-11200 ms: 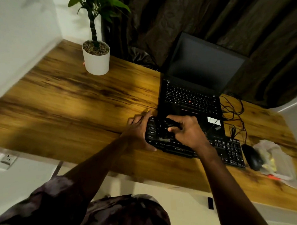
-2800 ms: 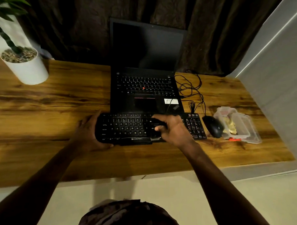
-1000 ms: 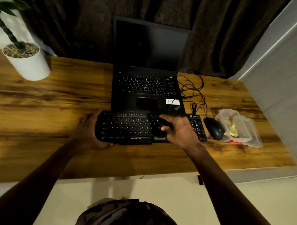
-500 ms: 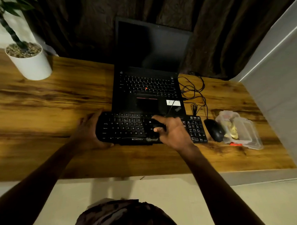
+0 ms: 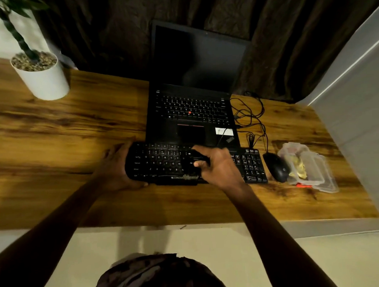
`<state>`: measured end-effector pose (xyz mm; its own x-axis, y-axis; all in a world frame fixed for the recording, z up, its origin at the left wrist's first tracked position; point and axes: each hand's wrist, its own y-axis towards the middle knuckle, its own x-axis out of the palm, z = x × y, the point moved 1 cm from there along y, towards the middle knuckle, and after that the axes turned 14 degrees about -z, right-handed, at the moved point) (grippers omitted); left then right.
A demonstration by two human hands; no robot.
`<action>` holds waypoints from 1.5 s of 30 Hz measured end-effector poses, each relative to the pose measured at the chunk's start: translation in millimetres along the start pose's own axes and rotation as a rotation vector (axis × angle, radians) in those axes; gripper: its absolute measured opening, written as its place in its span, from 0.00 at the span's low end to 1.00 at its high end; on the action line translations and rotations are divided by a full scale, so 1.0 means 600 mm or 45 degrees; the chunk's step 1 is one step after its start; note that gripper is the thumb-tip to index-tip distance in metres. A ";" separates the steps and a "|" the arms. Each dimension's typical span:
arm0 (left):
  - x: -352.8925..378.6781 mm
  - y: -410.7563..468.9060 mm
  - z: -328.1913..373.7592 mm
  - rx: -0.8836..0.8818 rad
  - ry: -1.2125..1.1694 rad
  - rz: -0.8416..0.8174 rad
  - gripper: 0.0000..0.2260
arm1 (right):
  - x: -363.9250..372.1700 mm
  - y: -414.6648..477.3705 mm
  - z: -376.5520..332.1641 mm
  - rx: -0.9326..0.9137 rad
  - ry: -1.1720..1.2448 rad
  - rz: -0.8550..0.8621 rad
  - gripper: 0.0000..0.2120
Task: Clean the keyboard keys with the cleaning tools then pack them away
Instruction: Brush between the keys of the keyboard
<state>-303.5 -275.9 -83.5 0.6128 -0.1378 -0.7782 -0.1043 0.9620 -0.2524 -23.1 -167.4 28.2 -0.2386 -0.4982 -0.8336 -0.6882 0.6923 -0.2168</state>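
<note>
A black keyboard (image 5: 161,164) lies on the wooden desk (image 5: 64,131), in front of an open black laptop (image 5: 191,113). My left hand (image 5: 118,168) grips the keyboard's left end. My right hand (image 5: 217,166) rests over the keyboard's middle, fingers closed on a small dark cleaning tool (image 5: 198,158) pressed against the keys; the tool is mostly hidden and too dark to make out. A clear plastic case (image 5: 311,168) with yellowish contents lies open at the right, with a small red item (image 5: 303,185) at its front edge.
A black mouse (image 5: 276,166) sits between the keyboard and the case, its cable tangled (image 5: 248,117) beside the laptop. A white plant pot (image 5: 41,76) stands at the back left. Dark curtains hang behind; a grey wall borders the desk's right end.
My right hand has rubbed back and forth in small strokes over the keyboard's middle keys. My left hand has stayed on the left end. The camera view shifted slightly.
</note>
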 end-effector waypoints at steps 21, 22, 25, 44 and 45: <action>-0.010 -0.016 0.020 0.029 0.010 -0.008 0.66 | 0.055 0.039 -0.076 -0.174 0.201 -0.032 0.21; -0.009 -0.012 0.018 0.028 0.019 -0.008 0.66 | 0.058 0.043 -0.078 -0.175 0.219 -0.034 0.21; -0.009 -0.010 0.016 0.057 -0.014 -0.024 0.65 | 0.050 0.042 -0.071 -0.145 0.180 -0.037 0.22; -0.029 -0.018 0.020 0.071 -0.077 -0.051 0.65 | 0.064 0.033 -0.092 -0.079 0.052 0.121 0.21; -0.027 -0.020 0.019 0.083 -0.065 -0.043 0.66 | 0.066 0.034 -0.095 -0.064 0.024 0.127 0.21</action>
<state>-303.5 -282.4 -61.3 0.6541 -0.1597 -0.7393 -0.0325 0.9706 -0.2385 -85.6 -202.6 19.6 -0.3201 -0.4383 -0.8399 -0.6941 0.7119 -0.1069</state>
